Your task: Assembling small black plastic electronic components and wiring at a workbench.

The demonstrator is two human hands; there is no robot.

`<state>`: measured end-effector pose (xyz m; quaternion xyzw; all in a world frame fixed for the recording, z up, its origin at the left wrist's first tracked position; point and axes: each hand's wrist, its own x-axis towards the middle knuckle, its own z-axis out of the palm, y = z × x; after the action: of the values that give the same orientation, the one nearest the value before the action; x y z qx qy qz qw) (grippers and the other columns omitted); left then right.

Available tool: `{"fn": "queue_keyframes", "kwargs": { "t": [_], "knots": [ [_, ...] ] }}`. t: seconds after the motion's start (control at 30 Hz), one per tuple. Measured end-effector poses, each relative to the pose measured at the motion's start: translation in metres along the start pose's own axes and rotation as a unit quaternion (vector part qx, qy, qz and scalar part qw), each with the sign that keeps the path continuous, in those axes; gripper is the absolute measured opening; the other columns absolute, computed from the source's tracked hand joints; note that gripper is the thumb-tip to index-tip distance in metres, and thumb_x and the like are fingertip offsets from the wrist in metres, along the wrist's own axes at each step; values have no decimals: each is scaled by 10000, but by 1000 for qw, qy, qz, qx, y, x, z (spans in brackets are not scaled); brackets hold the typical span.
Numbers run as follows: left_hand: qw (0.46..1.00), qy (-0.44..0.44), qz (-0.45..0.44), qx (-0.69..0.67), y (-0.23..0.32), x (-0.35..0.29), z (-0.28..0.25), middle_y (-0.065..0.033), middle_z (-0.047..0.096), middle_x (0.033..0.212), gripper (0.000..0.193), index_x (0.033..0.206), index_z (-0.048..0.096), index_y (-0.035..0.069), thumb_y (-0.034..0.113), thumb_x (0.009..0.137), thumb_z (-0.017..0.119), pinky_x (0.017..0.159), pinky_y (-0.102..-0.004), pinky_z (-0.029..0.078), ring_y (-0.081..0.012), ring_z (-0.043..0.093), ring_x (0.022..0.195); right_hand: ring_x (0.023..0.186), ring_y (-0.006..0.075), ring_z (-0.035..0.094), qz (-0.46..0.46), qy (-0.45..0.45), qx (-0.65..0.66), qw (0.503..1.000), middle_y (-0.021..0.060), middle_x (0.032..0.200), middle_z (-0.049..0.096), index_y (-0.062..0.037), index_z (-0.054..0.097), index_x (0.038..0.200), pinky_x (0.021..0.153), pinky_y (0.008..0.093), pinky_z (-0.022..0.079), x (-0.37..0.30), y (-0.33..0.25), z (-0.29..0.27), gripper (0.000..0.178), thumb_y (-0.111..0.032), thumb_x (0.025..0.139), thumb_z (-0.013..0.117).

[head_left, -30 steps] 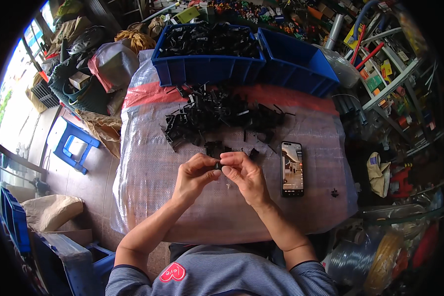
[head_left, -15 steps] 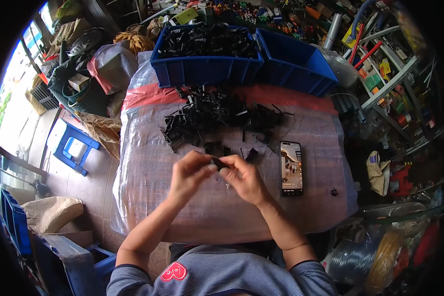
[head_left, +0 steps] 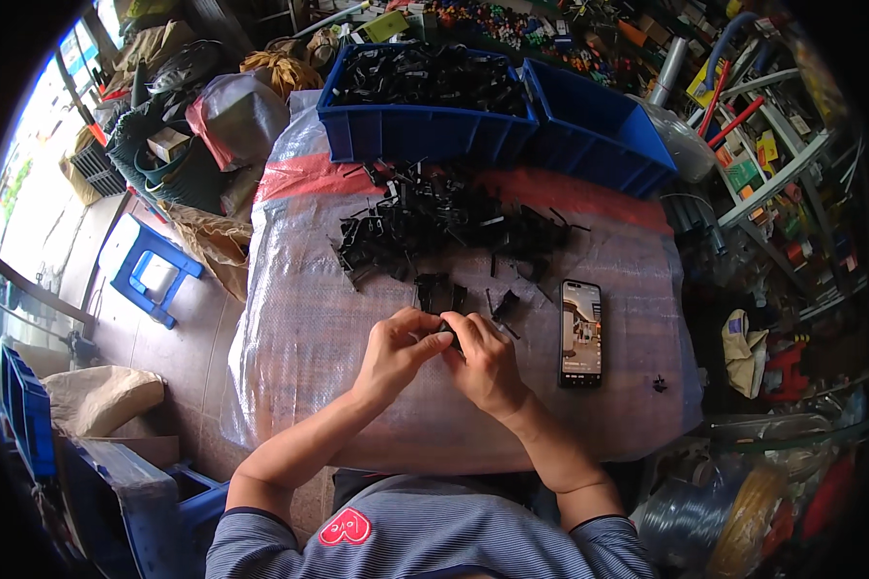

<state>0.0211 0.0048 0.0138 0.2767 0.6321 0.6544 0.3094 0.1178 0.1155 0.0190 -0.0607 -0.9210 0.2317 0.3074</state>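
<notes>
My left hand (head_left: 396, 351) and my right hand (head_left: 485, 359) meet over the middle of the covered table, both closed on one small black plastic part (head_left: 451, 334). Fingers hide most of it, so its exact shape does not show. Just beyond my hands lie a few loose black parts, among them a black clip-like piece (head_left: 504, 306) at the right. Farther back spreads a heap of black plastic parts (head_left: 434, 217) with thin prongs sticking out.
Behind the heap stand a blue bin (head_left: 425, 135) full of black parts and a second blue bin (head_left: 599, 150), tilted. A phone (head_left: 581, 333) with a lit screen lies right of my hands on the woven plastic sheet (head_left: 299, 386). A blue stool (head_left: 154, 270) stands at left.
My hands have drawn closer together around the black part, the right fingers now curling over it. The whole view has shifted slightly, moving the table's things a little to the right.
</notes>
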Motion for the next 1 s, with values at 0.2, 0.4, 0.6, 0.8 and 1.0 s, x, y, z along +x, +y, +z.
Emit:
{"fn": "queue_keyframes", "kwargs": {
  "t": [0.2,0.4,0.6,0.8,1.0],
  "knots": [
    [999,2,-8,43,-4,-1,1,-4,552,845,214,903,590,-10,106,751,688,605,-197,395,-51,487,704,717,312,564,25,7,13,1000,141,798,553,3,527,980,617,355,473,-3,1,7,333,-1,667,639],
    [976,24,4,-216,-16,15,-16,-107,591,1037,77,814,510,50,38,767,569,804,-347,457,-201,576,904,1008,310,459,53,-65,-96,992,159,1133,473,-2,518,1083,860,378,383,8,13,-14,484,-127,657,712],
    [897,-18,-81,-435,-9,29,-38,-109,567,844,160,850,495,69,16,706,450,733,-364,474,-244,558,744,874,285,484,85,-60,-140,985,97,885,569,-22,548,897,786,364,400,3,49,-12,243,-35,684,663],
    [912,-41,-108,-393,-10,26,-24,-9,482,649,195,868,497,48,-72,714,503,524,-268,379,-124,450,534,789,262,511,36,-26,-100,994,94,849,571,-31,577,882,723,337,432,2,58,-16,184,3,709,633],
    [972,-62,-122,-191,-1,21,-12,14,492,706,286,1081,569,18,103,809,596,493,-214,337,-69,424,552,756,130,528,68,12,179,981,52,843,527,-41,587,1027,698,227,457,7,23,-18,221,-74,811,616]
  ]
}}
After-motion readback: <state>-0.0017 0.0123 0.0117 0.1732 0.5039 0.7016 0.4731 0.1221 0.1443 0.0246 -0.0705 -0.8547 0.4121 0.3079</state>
